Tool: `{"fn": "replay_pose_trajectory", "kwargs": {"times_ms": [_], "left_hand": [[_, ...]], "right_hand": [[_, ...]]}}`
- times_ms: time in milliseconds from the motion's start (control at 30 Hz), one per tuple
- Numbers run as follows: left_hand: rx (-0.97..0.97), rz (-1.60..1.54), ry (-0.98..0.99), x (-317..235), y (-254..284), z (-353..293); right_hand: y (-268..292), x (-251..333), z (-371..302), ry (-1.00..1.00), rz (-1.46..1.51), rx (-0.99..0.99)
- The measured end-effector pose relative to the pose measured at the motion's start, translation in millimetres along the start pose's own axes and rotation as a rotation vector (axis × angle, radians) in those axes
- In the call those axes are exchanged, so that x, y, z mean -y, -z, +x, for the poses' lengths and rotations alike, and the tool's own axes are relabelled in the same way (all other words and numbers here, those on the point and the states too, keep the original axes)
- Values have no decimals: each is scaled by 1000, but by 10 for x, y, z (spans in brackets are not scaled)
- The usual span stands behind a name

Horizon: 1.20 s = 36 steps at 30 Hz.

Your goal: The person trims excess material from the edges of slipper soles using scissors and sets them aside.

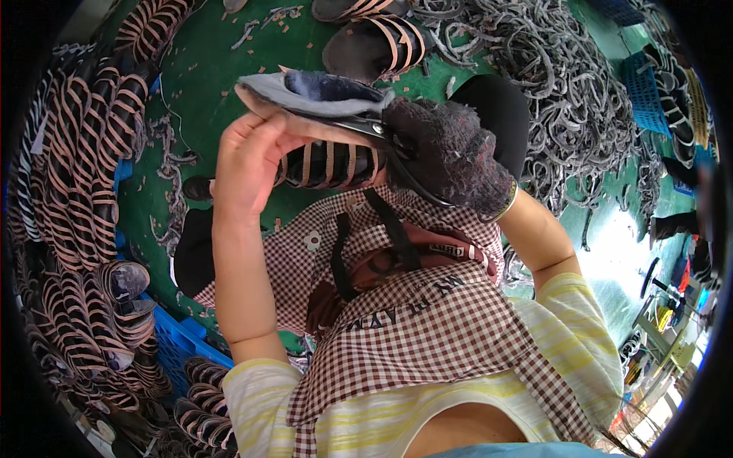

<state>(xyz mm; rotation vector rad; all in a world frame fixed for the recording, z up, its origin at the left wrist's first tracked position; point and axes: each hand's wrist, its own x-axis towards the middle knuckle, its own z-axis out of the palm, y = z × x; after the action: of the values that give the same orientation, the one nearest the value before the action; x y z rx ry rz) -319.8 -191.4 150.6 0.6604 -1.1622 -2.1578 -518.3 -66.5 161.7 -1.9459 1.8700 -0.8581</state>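
My bare left hand (250,153) pinches the edge of a fuzzy-lined shoe piece (313,90), grey and dark blue inside with a tan rim. It is held up in front of me, tilted on its side. Inside a dark, lint-covered glove, my right hand (454,149) grips black-handled scissors (377,128). Their blades lie along the lower edge of the piece; whether they are parted is hidden. Below, near my lap, lies a black shoe piece with tan stripes (330,166). The checked apron (412,328) covers my lap.
Stacked striped shoe pieces (84,160) fill the left side, beside a blue crate (179,343). Grey strip trimmings (565,107) form a large heap at the right. More striped pieces (374,49) lie ahead on the green floor. A blue basket (645,95) stands at the far right.
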Motion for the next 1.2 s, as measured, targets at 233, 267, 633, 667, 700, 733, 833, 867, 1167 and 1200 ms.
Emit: {"fn": "replay_pose_trajectory", "kwargs": {"times_ms": [233, 267, 633, 667, 700, 733, 833, 867, 1167, 1200], "left_hand": [[-78, 530, -34, 122, -81, -75], [-90, 751, -28, 80, -162, -125], [-22, 1376, -617, 345, -326, -177], [-19, 1377, -615, 352, -313, -184], [-44, 1369, -590, 374, -290, -194], [-69, 1361, -565, 401, -262, -206], [-145, 1258, -570, 537, -223, -199], [-149, 1257, -571, 576, -246, -197], [-352, -5, 5, 1070, 106, -255], [-436, -256, 66, 950, 203, -287]], "right_hand": [[83, 34, 7, -12, -20, 96], [72, 31, 9, -13, -19, 96], [168, 115, 131, 51, -126, 139], [192, 130, 151, 49, -124, 138], [216, 136, 179, 29, -132, 215], [219, 128, 205, 10, -140, 292], [-32, -272, 178, -247, 281, -7], [-101, -354, 167, -244, 280, -5], [-905, -959, -115, -143, 722, -305], [-876, -933, -56, -131, 760, -286]]}}
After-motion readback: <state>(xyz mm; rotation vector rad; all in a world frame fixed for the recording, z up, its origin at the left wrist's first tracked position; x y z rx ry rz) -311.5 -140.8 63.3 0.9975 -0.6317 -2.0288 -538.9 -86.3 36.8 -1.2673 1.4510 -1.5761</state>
